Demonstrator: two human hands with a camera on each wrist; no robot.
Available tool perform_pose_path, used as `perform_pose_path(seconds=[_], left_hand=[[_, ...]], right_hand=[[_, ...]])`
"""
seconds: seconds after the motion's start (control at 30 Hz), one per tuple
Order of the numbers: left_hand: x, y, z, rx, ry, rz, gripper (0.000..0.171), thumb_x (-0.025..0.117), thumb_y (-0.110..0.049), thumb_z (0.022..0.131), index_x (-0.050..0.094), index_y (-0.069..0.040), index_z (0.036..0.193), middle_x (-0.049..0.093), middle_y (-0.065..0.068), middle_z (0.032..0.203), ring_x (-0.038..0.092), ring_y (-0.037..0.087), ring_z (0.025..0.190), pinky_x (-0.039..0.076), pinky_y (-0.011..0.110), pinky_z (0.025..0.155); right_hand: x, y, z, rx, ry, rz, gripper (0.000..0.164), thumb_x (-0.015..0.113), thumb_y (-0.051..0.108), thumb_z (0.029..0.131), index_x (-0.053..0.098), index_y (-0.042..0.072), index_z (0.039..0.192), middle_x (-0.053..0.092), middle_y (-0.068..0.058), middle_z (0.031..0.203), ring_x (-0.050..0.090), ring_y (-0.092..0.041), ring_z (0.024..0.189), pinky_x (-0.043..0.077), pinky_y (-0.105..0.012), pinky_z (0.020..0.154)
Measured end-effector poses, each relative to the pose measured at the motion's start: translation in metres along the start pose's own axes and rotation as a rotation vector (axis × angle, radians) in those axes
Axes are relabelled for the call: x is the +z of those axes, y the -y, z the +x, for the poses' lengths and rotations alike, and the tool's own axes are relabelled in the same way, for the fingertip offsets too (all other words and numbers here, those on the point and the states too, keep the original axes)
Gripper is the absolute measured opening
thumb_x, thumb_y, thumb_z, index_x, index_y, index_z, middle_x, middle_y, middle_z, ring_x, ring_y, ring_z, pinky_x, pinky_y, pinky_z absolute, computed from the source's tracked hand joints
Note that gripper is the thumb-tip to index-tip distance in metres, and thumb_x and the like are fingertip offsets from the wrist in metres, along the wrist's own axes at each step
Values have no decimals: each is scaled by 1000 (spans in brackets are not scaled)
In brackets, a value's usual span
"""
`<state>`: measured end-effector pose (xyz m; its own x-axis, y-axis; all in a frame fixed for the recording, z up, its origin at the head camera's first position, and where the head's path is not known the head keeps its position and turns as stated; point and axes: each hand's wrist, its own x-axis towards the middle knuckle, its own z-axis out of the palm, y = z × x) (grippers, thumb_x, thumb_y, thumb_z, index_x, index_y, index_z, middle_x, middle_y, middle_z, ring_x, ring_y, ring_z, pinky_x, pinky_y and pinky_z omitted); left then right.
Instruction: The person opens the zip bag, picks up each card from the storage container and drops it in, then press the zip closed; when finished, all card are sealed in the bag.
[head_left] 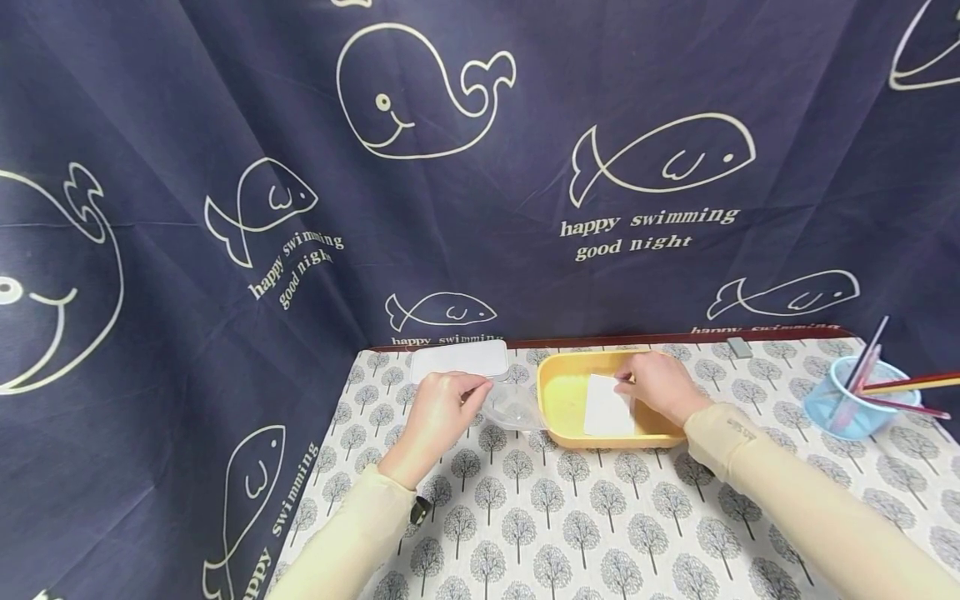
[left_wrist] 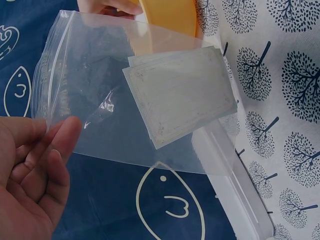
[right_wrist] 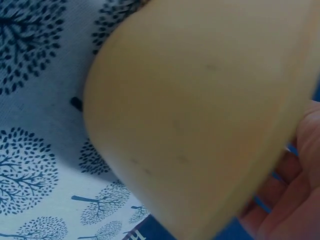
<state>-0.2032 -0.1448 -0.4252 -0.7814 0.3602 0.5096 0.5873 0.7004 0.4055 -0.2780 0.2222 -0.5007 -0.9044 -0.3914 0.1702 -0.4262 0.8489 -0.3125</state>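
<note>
My left hand (head_left: pixel 442 421) pinches the zip edge of a clear zip-lock bag (left_wrist: pixel 107 115), held up beside the tub. Several pale bordered cards (left_wrist: pixel 182 95) lie inside the bag, overlapping. Over the yellow tub (head_left: pixel 566 400), my right hand (head_left: pixel 663 387) reaches in from the right and pinches a white card (head_left: pixel 609 408) near its upper right edge. In the right wrist view, the tub's outer wall (right_wrist: pixel 200 110) covers most of the picture and hides the card and the fingertips.
A flat white case (head_left: pixel 460 360) lies at the back left. To the right stands a light blue basket (head_left: pixel 843 408) with several pencils (head_left: pixel 911 383). A small grey block (head_left: pixel 738 347) sits near the back edge. Tree-print cloth (head_left: pixel 555 533) covers the table before a dark curtain (head_left: pixel 525 217).
</note>
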Motion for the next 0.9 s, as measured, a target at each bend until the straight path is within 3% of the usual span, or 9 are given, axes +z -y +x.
perform_pose_path(seconds=[0.3, 0.53, 0.7, 0.9], left_hand=[[0, 0, 1, -1, 5, -2, 10, 74, -14, 99, 83, -10, 100, 79, 5, 92, 71, 7, 71, 58, 20, 67], [0, 0, 1, -3, 16, 13, 10, 73, -14, 99, 83, -9, 99, 79, 4, 90, 70, 7, 69, 59, 21, 67], [0, -1, 2, -1, 18, 19, 10, 73, -14, 99, 83, -10, 100, 79, 4, 91, 71, 7, 71, 59, 21, 68], [0, 0, 3, 7, 18, 17, 11, 74, -14, 99, 83, -9, 99, 79, 5, 91, 71, 8, 70, 59, 22, 68]], right_hand=[[-23, 4, -5, 5, 60, 137, 5, 82, 14, 89, 82, 9, 91, 77, -2, 91, 72, -26, 87, 57, -52, 83], [-47, 13, -11, -37, 85, 210, 5, 81, 14, 90, 81, 10, 87, 76, 4, 85, 66, -15, 78, 56, -42, 75], [-63, 25, -15, -45, -19, 220, 5, 80, 14, 91, 80, 11, 88, 75, 5, 87, 64, -16, 79, 54, -38, 73], [-72, 46, -20, -100, -213, 219, 3, 80, 16, 89, 77, 15, 88, 70, 10, 86, 59, -14, 73, 50, -31, 66]])
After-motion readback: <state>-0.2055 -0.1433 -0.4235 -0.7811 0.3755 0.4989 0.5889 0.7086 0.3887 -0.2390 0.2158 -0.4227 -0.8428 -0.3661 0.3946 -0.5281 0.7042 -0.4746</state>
